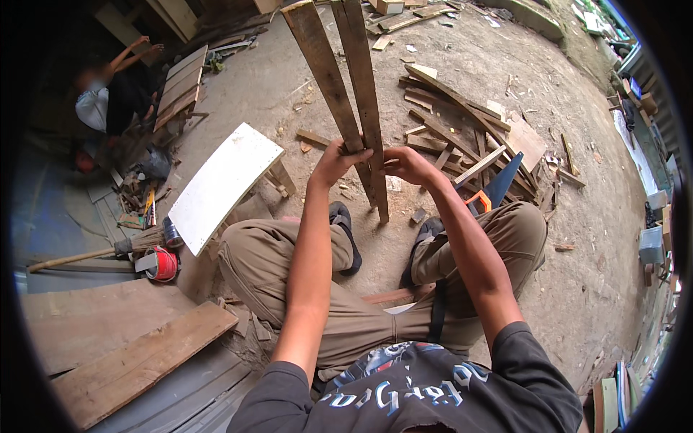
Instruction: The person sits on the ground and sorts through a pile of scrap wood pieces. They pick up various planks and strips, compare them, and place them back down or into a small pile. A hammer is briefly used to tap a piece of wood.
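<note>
Two long, weathered wooden planks stand close together in front of me, tilted slightly, with their lower ends between my feet. My left hand (pixel 338 163) is closed around the left plank (pixel 326 72), its fingertips reaching toward the other one. On the right plank (pixel 361 72), my right hand (pixel 408 165) grips the edge at about the same height. The planks spread apart toward their tops and come together near my hands. A handsaw (pixel 501 180) with a blue blade and orange handle lies beyond my right knee.
Scrap wood (pixel 462 130) is heaped on the dirt ground at right. To the left stands a white-topped bench (pixel 227 180), beside a red spool (pixel 163 265) and a broom (pixel 79 260). A loose board (pixel 144 361) lies at lower left. Another person (pixel 108 101) sits at far left.
</note>
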`<state>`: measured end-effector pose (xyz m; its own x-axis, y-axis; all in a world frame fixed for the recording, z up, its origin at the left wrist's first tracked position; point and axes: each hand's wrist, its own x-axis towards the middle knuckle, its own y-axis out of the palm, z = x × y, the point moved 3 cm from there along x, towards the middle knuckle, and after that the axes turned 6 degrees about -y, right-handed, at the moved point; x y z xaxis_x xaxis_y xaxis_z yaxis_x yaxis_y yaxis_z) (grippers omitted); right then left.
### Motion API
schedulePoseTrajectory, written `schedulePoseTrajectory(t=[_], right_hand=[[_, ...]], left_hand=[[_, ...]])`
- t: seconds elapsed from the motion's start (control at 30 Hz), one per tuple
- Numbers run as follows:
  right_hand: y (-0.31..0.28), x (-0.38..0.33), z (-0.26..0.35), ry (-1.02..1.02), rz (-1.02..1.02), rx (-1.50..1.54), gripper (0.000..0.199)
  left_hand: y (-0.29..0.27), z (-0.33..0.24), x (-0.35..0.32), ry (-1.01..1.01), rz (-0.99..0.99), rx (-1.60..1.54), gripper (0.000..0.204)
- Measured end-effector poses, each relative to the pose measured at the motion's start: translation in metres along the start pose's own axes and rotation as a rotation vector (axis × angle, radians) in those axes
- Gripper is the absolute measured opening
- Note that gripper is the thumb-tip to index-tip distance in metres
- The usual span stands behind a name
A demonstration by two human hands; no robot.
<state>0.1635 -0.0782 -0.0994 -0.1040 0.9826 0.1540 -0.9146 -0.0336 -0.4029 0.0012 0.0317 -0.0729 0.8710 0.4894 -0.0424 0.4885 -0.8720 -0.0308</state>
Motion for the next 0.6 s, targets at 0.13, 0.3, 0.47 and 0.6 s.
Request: schedulePoseTrajectory(t=[0.13, 0.3, 0.47, 0.6], right_hand=[[-0.003, 0.001, -0.008, 0.029, -0.024, 0.124, 0.027], [-0.001, 0.003, 0.002, 0.037, 0.002, 0.108, 0.027], [-0.004, 0.002, 0.01, 0.029, -0.02, 0.158, 0.029], [-0.008, 0.004, 0.01, 0.009, -0.024, 0.206, 0.03]], left_hand=[[0.01, -0.029, -0.005, 0.012, 0.051, 0.012, 0.037], [0.005, -0.026, -0.01, 0.035, 0.071, 0.03, 0.037], [0.012, -0.027, -0.007, 0.051, 0.084, -0.05, 0.036], [0.01, -0.024, -0.008, 0.059, 0.025, -0.165, 0.034]])
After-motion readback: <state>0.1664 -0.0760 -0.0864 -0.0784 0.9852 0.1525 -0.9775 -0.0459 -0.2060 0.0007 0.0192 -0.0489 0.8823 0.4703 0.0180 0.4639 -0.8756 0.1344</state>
